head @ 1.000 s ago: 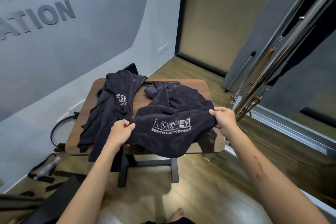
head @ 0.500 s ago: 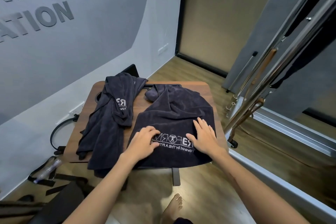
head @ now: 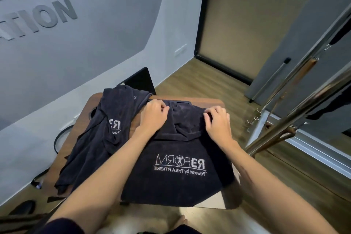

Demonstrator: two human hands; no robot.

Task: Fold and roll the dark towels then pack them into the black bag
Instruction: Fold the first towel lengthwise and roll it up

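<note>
Both hands, left (head: 154, 115) and right (head: 218, 122), are pinching the towel (head: 176, 176) far edge; pulling it evenly is keeping the fold straight.

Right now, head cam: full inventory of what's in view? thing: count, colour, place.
spread towel: 1, dark navy with white logo, on the table in front of the person, far edge bunched
crumpled towel: 1, dark navy with white logo, left side of the table, draped over its edge
table: 1, brown wood top, centre of view
black object: 1, black, behind the table's far edge; cannot tell what it is
wall lettering: grey, on the left wall
metal frame: chrome poles, right side
floor: wood-look, around the table
left hand: pinches the spread towel's far edge
right hand: grips the same edge
</note>
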